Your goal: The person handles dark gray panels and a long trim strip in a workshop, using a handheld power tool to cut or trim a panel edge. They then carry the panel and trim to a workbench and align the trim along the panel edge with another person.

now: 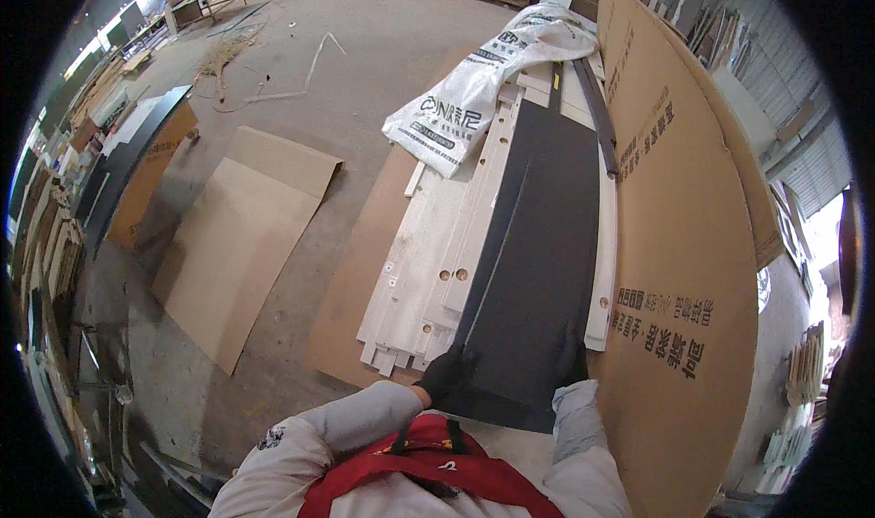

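A long dark panel [540, 244] lies over a stack of white boards [437, 231], several with round holes. My left hand [448, 376], in a black glove, holds the panel's left edge near its close end. On the opposite edge is my right hand [573, 359], also black-gloved; its fingers blend into the dark surface. A narrow dark strip [598, 114] lies at the far right of the stack. Across the stack's far end is draped a white woven plastic bag [454, 118] with printing.
A tall printed cardboard sheet [683, 210] stands upright along the stack's right side. Flat cardboard [342, 319] lies under the boards. Another folded cardboard sheet [239, 231] is on the concrete floor to the left. Dark panels [137, 155] and timber pieces [51, 258] line the left side.
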Available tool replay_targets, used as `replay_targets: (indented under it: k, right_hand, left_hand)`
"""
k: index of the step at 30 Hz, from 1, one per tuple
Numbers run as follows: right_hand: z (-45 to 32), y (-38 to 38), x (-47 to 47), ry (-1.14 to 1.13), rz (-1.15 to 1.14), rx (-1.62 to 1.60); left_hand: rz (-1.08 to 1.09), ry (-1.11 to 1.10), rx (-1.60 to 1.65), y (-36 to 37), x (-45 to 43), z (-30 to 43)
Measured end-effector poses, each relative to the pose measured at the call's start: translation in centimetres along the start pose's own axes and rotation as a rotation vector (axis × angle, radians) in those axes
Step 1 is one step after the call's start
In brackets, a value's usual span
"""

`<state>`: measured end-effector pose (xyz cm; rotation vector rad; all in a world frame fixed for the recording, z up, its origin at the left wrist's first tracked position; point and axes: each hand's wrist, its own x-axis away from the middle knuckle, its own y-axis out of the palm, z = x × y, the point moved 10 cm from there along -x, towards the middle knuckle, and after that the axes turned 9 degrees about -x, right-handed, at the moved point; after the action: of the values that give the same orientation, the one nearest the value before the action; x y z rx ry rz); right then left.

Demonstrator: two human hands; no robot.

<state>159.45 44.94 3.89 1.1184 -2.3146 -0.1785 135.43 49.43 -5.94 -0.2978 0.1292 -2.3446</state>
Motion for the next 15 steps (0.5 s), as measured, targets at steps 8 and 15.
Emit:
replay_targets:
  k: [8,15]
  right_hand:
    - [-0.9,-1.0,-4.9,-0.003,-0.079,-0.086]
    - [-1.1,-2.3,-5.5,0.099,0.015,0.029]
  left_hand:
    - [-0.076,-0.348,0.428,1.9,-1.5,-0.3]
    - [-0.209,-0.279,0.630,3.6,-1.6,2.1]
